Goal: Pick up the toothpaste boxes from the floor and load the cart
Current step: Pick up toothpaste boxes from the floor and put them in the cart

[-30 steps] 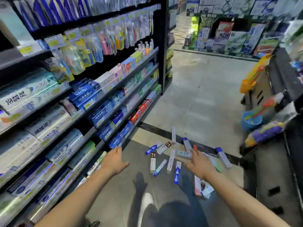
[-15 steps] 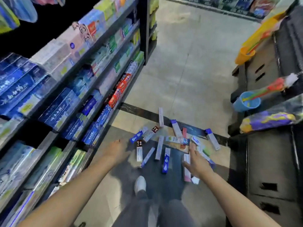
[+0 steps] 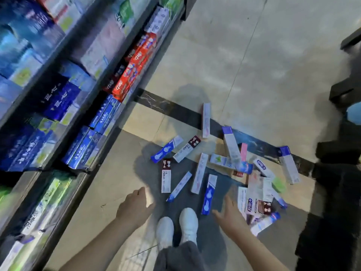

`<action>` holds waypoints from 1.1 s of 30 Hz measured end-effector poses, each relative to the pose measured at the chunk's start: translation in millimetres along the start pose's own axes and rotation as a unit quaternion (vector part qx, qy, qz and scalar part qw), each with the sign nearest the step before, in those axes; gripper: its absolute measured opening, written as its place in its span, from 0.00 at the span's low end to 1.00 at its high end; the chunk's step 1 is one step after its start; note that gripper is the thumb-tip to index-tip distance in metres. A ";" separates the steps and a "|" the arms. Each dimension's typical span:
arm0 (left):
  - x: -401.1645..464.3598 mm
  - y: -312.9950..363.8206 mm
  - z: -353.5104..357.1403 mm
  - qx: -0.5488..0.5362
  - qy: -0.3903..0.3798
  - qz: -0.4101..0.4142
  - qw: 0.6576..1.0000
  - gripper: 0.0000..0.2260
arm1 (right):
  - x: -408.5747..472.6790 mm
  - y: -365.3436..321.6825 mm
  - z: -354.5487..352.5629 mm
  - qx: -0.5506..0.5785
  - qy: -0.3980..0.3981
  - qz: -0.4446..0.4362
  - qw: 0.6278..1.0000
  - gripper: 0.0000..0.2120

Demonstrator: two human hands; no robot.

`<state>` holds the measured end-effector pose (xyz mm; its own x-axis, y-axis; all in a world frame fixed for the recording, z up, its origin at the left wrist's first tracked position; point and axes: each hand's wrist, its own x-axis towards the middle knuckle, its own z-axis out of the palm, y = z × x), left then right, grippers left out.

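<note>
**Shop aisle floor, boxes still down**

Tiled floor point(image 3: 263, 61) beside stocked shelves point(image 3: 82, 106). Left hand point(image 3: 134, 209) hangs over bare tile, fingers loosely curled, holding nothing. Right hand point(image 3: 229, 215) spread flat, fingers straight, nothing in it, just beside a blue box point(image 3: 208, 194) and the heap's near edge. 2 white shoes point(image 3: 176, 229) between the hands. Toothpaste boxes point(image 3: 224, 163) scattered on floor ahead, some overlapping at right, several across the dark floor strip point(image 3: 175, 109).

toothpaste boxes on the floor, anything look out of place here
Yes. The toothpaste boxes lie scattered on the floor beside the shelf, pointing every way, some overlapping in a heap near the right hand. Both hands are empty; the left hand hovers near the shelf base.
</note>
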<state>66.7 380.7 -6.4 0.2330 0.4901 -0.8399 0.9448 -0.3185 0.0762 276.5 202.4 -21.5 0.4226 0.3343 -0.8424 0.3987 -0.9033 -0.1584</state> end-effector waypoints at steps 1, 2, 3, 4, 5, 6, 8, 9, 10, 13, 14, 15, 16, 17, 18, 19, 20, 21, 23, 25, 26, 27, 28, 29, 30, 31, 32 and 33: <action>23.7 -2.4 15.1 -0.003 -0.007 -0.008 1.000 0.27 | 23.1 2.4 10.6 0.012 -0.007 0.003 1.000 0.33; 45.9 -4.4 30.7 -0.010 -0.015 -0.017 1.000 0.26 | 45.6 5.0 21.5 0.019 -0.014 0.003 1.000 0.31; 67.1 -5.9 45.9 -0.016 -0.024 -0.024 0.999 0.26 | 67.8 7.8 33.1 0.022 -0.021 0.002 1.000 0.29; 87.2 -7.0 60.9 -0.020 -0.031 -0.030 0.999 0.26 | 88.7 10.6 45.3 0.025 -0.027 0.004 0.999 0.29; 107.3 -7.7 75.8 -0.018 -0.041 -0.034 0.998 0.25 | 109.4 14.0 58.3 0.029 -0.036 0.010 0.999 0.31; 127.6 -8.0 90.2 -0.015 -0.048 -0.035 0.998 0.25 | 129.8 17.8 71.7 0.035 -0.041 0.017 0.998 0.33; 165.7 -8.6 116.9 -0.020 -0.056 -0.033 0.998 0.25 | 166.4 23.0 95.8 0.050 -0.043 0.025 0.998 0.34; 183.2 -7.9 128.8 -0.027 -0.057 -0.032 0.998 0.24 | 183.0 24.7 106.4 0.056 -0.038 0.027 0.997 0.34; 199.7 -6.9 139.8 -0.037 -0.056 -0.029 0.997 0.24 | 198.5 26.0 116.2 0.061 -0.033 0.029 0.997 0.34; 245.7 -2.2 170.7 -0.087 -0.042 -0.024 0.995 0.21 | 242.5 26.9 143.2 0.079 -0.027 0.030 0.996 0.31; 258.9 0.1 180.3 -0.102 -0.032 -0.024 0.994 0.20 | 254.4 26.6 151.8 0.092 -0.024 0.031 0.995 0.29; 271.4 2.5 189.7 -0.111 -0.022 -0.027 0.993 0.20 | 266.0 27.6 160.6 0.107 -0.017 0.034 0.994 0.26; 282.4 5.6 198.4 -0.120 -0.013 -0.035 0.992 0.21 | 276.3 28.9 168.4 0.120 -0.005 0.036 0.992 0.24; 291.9 8.9 205.3 -0.132 -0.003 -0.049 0.990 0.21 | 285.8 29.6 174.9 0.132 0.006 0.044 0.990 0.23; 301.3 11.6 211.6 -0.146 0.007 -0.067 0.987 0.21 | 295.4 29.6 180.6 0.144 0.016 0.050 0.988 0.22; 309.1 14.5 215.7 -0.160 0.018 -0.085 0.983 0.21 | 305.2 29.1 185.5 0.151 0.024 0.058 0.986 0.23; 315.6 18.0 219.0 -0.174 0.031 -0.096 0.980 0.21 | 313.5 28.0 188.4 0.153 0.031 0.065 0.986 0.24; 322.2 21.3 222.4 -0.185 0.045 -0.101 0.976 0.23 | 321.0 26.8 190.3 0.149 0.040 0.072 0.985 0.24; 333.4 26.6 226.2 -0.194 0.070 -0.102 0.973 0.26 | 334.1 23.9 192.8 0.139 0.067 0.079 0.985 0.24; 338.6 32.1 225.7 -0.193 0.088 -0.108 0.971 0.26 | 339.4 21.2 193.1 0.142 0.082 0.088 0.983 0.22; 338.8 33.7 224.4 -0.200 0.095 -0.113 0.969 0.25 | 339.5 20.4 192.8 0.149 0.085 0.094 0.981 0.21; 338.2 34.2 222.5 -0.210 0.100 -0.117 0.965 0.24 | 338.5 20.9 192.1 0.157 0.085 0.097 0.979 0.21; 336.7 34.0 220.8 -0.220 0.104 -0.119 0.963 0.23 | 335.8 22.0 190.1 0.163 0.083 0.098 0.978 0.20; 333.0 33.0 217.8 -0.225 0.104 -0.119 0.961 0.22 | 331.3 23.3 187.1 0.166 0.080 0.098 0.978 0.19; 327.1 31.7 214.1 -0.230 0.104 -0.117 0.961 0.22 | 325.6 25.0 183.3 0.168 0.077 0.096 0.978 0.18; 320.0 30.2 209.6 -0.236 0.103 -0.112 0.960 0.21 | 318.0 26.7 177.9 0.166 0.077 0.094 0.979 0.17; 311.2 30.1 203.6 -0.243 0.104 -0.106 0.959 0.21 | 309.3 28.4 171.6 0.162 0.076 0.090 0.980 0.16; 301.5 30.4 196.2 -0.248 0.102 -0.099 0.958 0.20 | 299.3 29.0 163.5 0.155 0.076 0.086 0.981 0.15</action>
<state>120.6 359.7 -362.8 0.0299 0.6654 -0.7459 0.9563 0.1981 0.2150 281.4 232.3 -362.4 0.5883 0.1846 -0.7873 0.0535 -0.9803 -0.1899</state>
